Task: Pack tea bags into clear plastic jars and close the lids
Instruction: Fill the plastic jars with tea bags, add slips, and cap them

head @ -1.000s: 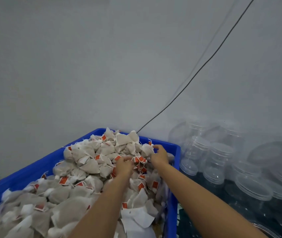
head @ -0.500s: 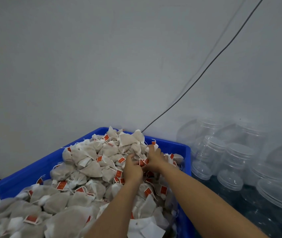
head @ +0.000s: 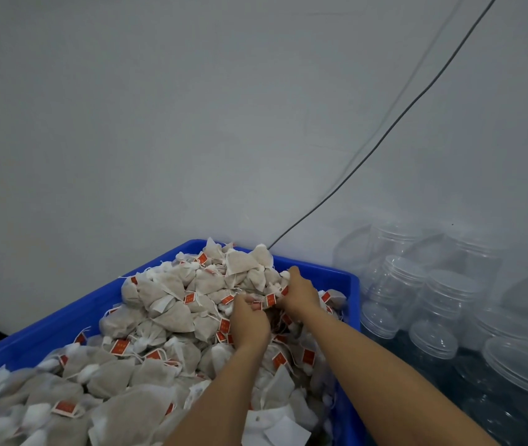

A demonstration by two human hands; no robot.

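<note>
A blue plastic crate (head: 327, 273) is heaped with several beige tea bags (head: 172, 313) carrying red tags and white strings. My left hand (head: 249, 323) and my right hand (head: 298, 292) are both dug into the far right part of the heap, close together, fingers curled round tea bags and their tags. Clear plastic jars (head: 394, 284) with lids on stand to the right of the crate. How many bags each hand holds is hidden.
A grey wall stands right behind the crate. A thin black cable (head: 381, 136) runs diagonally down the wall to the crate's far corner. Several more clear lidded jars (head: 520, 365) fill the lower right.
Both hands drew closer together in the heap and their fingers curled round tea bags. The view shifted left, so the jars sit further right.
</note>
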